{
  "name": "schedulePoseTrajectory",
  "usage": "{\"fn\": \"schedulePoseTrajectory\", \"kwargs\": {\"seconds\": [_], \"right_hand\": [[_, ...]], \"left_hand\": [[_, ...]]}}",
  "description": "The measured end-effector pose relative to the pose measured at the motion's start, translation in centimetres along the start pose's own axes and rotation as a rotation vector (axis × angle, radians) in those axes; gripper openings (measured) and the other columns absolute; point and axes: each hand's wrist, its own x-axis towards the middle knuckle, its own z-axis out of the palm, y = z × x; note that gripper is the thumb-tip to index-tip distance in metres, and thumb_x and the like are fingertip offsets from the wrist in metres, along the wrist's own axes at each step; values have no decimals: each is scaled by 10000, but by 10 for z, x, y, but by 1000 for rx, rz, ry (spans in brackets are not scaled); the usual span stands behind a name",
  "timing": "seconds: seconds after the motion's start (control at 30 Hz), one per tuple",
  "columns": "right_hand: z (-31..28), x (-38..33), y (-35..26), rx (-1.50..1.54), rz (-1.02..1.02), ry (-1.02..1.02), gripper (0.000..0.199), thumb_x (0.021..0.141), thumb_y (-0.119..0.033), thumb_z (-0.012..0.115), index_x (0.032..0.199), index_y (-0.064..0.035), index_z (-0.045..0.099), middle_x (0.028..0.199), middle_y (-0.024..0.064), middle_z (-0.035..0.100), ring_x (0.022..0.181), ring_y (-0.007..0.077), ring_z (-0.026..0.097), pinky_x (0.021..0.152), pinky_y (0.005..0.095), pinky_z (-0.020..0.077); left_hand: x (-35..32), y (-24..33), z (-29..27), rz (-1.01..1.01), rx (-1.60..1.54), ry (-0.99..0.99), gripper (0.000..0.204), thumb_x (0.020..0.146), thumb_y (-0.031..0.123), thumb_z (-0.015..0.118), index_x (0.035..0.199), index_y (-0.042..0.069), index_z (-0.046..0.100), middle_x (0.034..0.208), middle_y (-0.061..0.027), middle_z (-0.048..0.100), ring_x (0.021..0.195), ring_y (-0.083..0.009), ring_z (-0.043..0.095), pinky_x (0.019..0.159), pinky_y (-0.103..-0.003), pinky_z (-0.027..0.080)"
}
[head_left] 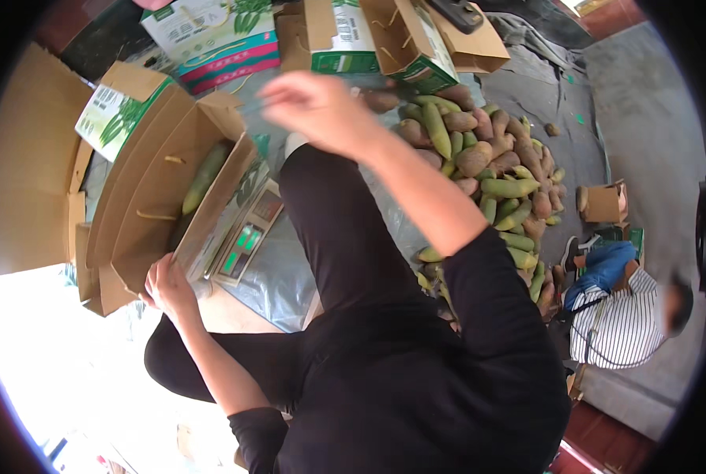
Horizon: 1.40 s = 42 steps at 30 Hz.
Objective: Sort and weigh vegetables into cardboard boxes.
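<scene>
My left hand (171, 289) is closed on the near corner of an open cardboard box (144, 193). A long green radish (206, 178) lies inside the box. The box rests on a scale (248, 237) with a lit green display. Over the far right end of the box, my right hand (313, 107) is raised in the air. Its fingers are smeared by motion, and nothing can be made out in them. To its right spreads a heap of green radishes (511, 188) and brown, knobbly roots (475, 159).
Printed green-and-white cartons (211, 31) and open boxes (396, 35) stand along the far side. Clear plastic sheeting (278, 272) covers the floor by the scale. A person in a striped shirt (615, 322) sits at the right near a small carton (603, 203).
</scene>
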Motion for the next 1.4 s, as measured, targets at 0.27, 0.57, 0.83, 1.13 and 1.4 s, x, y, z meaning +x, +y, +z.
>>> {"fn": "schedulePoseTrajectory", "kwargs": {"seconds": [0.27, 0.57, 0.83, 1.13, 1.4], "right_hand": [[-83, -204, 202, -523, 485, 283, 178, 799, -178, 571, 852, -31, 657, 787, 203, 637, 755, 383, 616, 694, 422, 497], [-51, -357, 228, -583, 1112, 92, 236, 805, -206, 510, 808, -27, 663, 814, 211, 642, 790, 373, 626, 730, 430, 493], [-222, -440, 239, -1059, 1229, 307, 223, 798, -214, 536, 899, -69, 672, 915, 182, 657, 868, 338, 637, 761, 424, 512], [-251, -463, 161, -950, 1498, 432, 416, 704, -223, 681, 1098, -109, 606, 1085, 156, 627, 1032, 297, 587, 877, 393, 461], [-209, -490, 151, -992, 1694, 261, 576, 701, -301, 728, 1216, -173, 503, 1246, 79, 520, 1207, 308, 439, 919, 527, 391]], "left_hand": [[2, -30, 18, 46, -102, 6, 251, 818, 205, 606, 1058, 153, 657, 1061, -23, 623, 1078, -242, 519, 977, -466, 283], [4, -27, 20, 111, -54, 76, 237, 841, 208, 610, 1057, 124, 660, 1036, -53, 637, 1012, -252, 554, 921, -398, 366], [6, -16, 34, 158, -131, 91, 241, 866, 258, 589, 1063, 138, 658, 1070, -26, 635, 1042, -229, 549, 963, -418, 324], [4, -10, 15, 166, 17, 201, 234, 862, 291, 603, 1062, 192, 672, 1070, 10, 646, 1031, -209, 559, 947, -398, 337], [10, -17, 8, 120, 77, 152, 247, 878, 292, 592, 1102, 198, 642, 1113, 2, 621, 1087, -198, 541, 981, -461, 294]]}}
